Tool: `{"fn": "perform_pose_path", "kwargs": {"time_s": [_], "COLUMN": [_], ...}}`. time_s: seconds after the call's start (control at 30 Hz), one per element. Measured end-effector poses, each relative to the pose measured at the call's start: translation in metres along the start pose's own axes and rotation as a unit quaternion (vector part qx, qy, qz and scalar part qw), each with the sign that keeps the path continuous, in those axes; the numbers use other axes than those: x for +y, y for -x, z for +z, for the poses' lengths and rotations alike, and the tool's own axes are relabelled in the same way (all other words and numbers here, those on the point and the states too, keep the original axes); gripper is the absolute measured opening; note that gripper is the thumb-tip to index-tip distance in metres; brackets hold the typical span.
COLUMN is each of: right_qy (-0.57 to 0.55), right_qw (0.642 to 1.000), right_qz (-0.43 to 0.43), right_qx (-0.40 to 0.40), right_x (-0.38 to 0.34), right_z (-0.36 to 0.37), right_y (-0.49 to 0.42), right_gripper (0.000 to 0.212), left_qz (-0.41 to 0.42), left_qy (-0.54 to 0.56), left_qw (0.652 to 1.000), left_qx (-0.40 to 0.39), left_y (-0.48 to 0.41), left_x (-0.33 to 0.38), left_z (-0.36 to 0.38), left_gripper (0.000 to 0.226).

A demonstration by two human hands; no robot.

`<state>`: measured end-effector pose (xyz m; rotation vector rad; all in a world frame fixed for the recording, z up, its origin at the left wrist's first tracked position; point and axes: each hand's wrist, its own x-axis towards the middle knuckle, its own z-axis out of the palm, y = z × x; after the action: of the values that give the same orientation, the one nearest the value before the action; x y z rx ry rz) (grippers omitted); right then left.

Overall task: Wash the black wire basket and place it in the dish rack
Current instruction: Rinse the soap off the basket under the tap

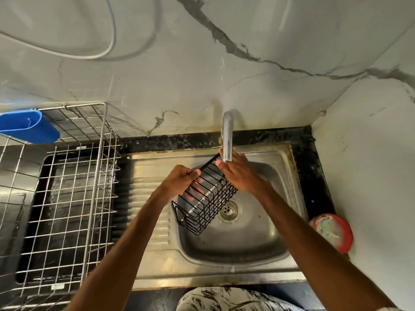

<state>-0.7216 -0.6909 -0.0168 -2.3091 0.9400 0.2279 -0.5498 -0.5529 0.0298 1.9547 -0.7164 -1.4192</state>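
Now left hand (182, 178): fingers curled round black wire basket (207, 209) rim.
Right hand (238, 173): fingers straight, together, against basket's far end.

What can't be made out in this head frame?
Head view, all of it:
Fingertips of the right hand: hidden behind the faucet; whether they grip the basket is unclear.
Water stream: none discernible under the faucet.
Fingers of the left hand: partly behind basket wires.
The dish rack: cut off by the left edge.
Contents of the red tub: blurred.
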Motion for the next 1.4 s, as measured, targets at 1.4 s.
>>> {"fn": "perform_pose_path", "kwargs": {"time_s": [1.4], "right_qy": [-0.007], "right_qw": [0.994], "right_qz": [0.106], "right_qx": [0.002], "right_x": [-0.015], "right_z": [-0.030], "right_y": [0.010], "right_gripper": [0.102], "left_qz": [0.071], "left_qy": [-0.068], "left_qw": [0.995], "left_qx": [0.032], "left_y": [0.003], "left_x": [-0.034], "left_z": [0.005], "left_gripper": [0.045]}}
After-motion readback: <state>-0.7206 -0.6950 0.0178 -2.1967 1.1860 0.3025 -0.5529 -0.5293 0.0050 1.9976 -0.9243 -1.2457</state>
